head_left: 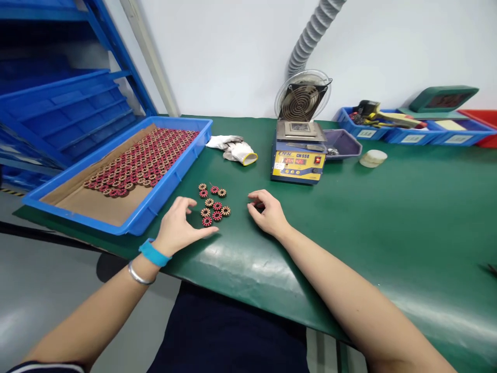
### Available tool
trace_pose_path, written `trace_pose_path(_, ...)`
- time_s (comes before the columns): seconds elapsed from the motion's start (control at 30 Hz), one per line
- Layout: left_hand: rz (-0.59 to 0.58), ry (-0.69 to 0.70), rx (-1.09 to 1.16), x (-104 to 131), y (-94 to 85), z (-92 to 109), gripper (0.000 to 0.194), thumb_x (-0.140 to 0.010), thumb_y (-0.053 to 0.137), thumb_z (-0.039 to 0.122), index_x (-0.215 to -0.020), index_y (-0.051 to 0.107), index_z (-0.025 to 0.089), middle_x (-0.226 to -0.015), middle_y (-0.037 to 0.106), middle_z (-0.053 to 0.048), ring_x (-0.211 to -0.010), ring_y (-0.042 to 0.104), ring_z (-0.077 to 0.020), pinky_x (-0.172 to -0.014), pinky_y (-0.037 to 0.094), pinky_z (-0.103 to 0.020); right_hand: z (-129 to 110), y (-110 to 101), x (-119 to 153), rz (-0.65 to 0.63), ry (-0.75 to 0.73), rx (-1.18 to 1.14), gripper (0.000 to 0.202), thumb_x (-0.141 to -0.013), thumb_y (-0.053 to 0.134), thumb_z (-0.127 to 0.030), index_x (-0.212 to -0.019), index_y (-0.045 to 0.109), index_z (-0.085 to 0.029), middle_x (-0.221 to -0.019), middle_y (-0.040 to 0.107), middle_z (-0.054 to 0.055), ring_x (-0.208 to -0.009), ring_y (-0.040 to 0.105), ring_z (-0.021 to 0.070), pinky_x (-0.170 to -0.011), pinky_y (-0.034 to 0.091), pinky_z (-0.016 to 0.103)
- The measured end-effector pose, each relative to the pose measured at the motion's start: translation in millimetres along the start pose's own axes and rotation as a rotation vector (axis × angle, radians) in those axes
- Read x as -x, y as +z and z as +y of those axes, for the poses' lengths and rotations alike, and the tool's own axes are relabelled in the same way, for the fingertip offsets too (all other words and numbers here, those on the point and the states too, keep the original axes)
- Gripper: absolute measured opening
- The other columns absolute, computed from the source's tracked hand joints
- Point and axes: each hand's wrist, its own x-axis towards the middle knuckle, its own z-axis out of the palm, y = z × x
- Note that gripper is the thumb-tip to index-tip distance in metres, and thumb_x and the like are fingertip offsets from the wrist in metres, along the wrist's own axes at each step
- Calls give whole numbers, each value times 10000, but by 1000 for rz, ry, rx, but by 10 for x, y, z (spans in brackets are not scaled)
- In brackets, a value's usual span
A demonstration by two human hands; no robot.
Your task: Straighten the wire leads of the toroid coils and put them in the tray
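Several small ring-shaped coils [217, 206], wound in red and copper-coloured wire, lie in a loose cluster on the green mat. My left hand [180, 223] is at the left of the cluster, thumb and fingers spread wide, with the thumb tip close to the nearest red coil [207, 221]. To the right of the coils, my right hand [267, 211] rests near the mat with curled fingers and a gap between thumb and forefinger. Nothing shows in either hand. A blue tray [171, 189] at the left holds many more such coils in rows on cardboard.
White gloves [235, 149] lie behind the coils. A blue and yellow solder pot [298, 160] stands under a fan [303, 101] with a grey duct [316, 33]. Right of it are a purple bin [345, 142], a round pale block [373, 158] and blue tool bins [411, 135].
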Motion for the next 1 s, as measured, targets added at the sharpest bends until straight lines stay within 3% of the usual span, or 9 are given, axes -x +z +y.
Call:
trace_pose_path(0.1, -157, -111, 26, 65, 37, -66, 462, -630, 746, 569, -782, 547, 180, -794, 592, -38, -707, 569, -203, -654, 492, -344, -24, 14, -10, -64, -18, 17, 141, -762, 554, -191, -887, 618, -185, -848, 654, 63, -728, 650, 186, -740, 539, 357)
trace_pose_path(0.27, -164, -130, 186, 21, 71, -31, 193, -656, 695, 319, -689, 565, 181, -724, 573, -14, -675, 558, -171, -647, 484, -310, -124, -2, 35, -88, 69, -37, 127, -746, 576, -221, -850, 626, -167, -841, 651, 76, -734, 642, 192, -777, 528, 385)
trace_pose_path(0.37, -200, -306, 556, 53, 31, 120, 231, -649, 696, 297, -802, 606, 148, -814, 639, -44, -617, 583, -138, -559, 488, -271, -220, -68, 210, -97, 217, -182, 165, -774, 593, -288, -875, 624, -162, -783, 656, 58, -698, 637, 166, -733, 538, 344)
trace_pose_path(0.5, -492, -449, 1057, 39, 98, 448, 352, -650, 735, 297, -931, 631, 114, -815, 686, -67, -661, 629, -143, -537, 495, -234, -331, -258, 455, -292, 409, -541, 287, -753, 677, -368, -944, 619, -162, -860, 685, 62, -679, 631, 125, -645, 530, 272)
trace_pose_path(0.63, -701, -353, 1129, -104, 313, 752, 308, -652, 734, 240, -915, 652, 101, -678, 653, -16, -551, 571, -93, -521, 470, -209, -345, -531, 489, -361, 368, -623, 350, -718, 725, -312, -1006, 588, -169, -985, 673, 70, -756, 644, 117, -713, 539, 276)
trace_pose_path(0.73, -713, -199, 1061, -187, 449, 858, 284, -664, 721, 237, -909, 673, 101, -710, 662, -24, -563, 568, -89, -502, 457, -191, -326, -682, 459, -395, 262, -474, 293, -716, 712, -238, -971, 594, -156, -923, 650, 53, -787, 631, 128, -771, 535, 303)
trace_pose_path(0.83, -695, -90, 1023, -206, 500, 861, 263, -700, 702, 240, -929, 686, 111, -842, 698, -61, -694, 632, -118, -573, 511, -193, -323, -720, 446, -378, 153, -351, 165, -738, 694, -223, -858, 604, -154, -877, 608, 43, -753, 595, 124, -721, 524, 288)
trace_pose_path(1.0, -736, -189, 1091, -174, 495, 817, 286, -703, 730, 236, -946, 640, 116, -910, 707, -74, -805, 686, -147, -773, 584, -256, -340, -668, 439, -393, 81, -293, 63, -842, 624, -212, -803, 618, -164, -889, 619, 61, -785, 585, 135, -736, 511, 295)
